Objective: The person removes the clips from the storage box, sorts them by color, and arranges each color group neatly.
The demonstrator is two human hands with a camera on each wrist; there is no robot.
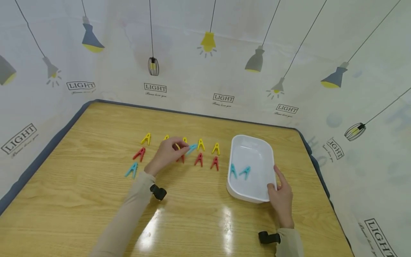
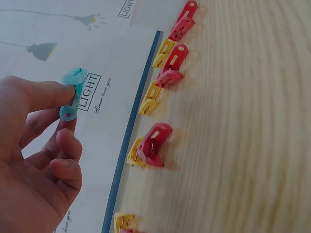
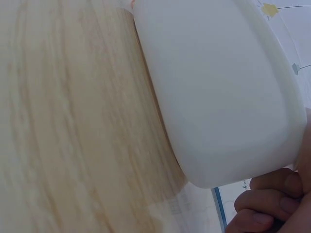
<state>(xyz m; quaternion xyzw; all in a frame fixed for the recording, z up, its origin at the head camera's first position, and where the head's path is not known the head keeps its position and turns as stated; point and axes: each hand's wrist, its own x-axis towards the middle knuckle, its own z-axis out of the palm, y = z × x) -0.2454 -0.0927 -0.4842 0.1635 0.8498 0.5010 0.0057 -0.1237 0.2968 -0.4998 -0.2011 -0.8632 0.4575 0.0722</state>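
Observation:
My left hand [image 1: 168, 154] pinches a light-blue clothespin [image 1: 192, 148] between thumb and fingertips, up over the rows of clothespins. The left wrist view shows this clothespin [image 2: 73, 94] upright in the pinch, the other fingers loosely curled. With thumb at the rim, my right hand [image 1: 282, 200] grips the right side of a white tray [image 1: 252, 191]. Two blue clothespins [image 1: 245, 172] lie inside the tray, toward its left. In the right wrist view the tray's outer wall [image 3: 218, 97] fills much of the picture.
A row of yellow clothespins [image 1: 200, 144] lies behind a row of red ones [image 1: 199, 159] on the wooden table [image 1: 186, 221]. One blue clothespin [image 1: 131, 169] lies at the left, in front of a red one. A white lamp-print curtain [image 1: 179, 96] surrounds the table.

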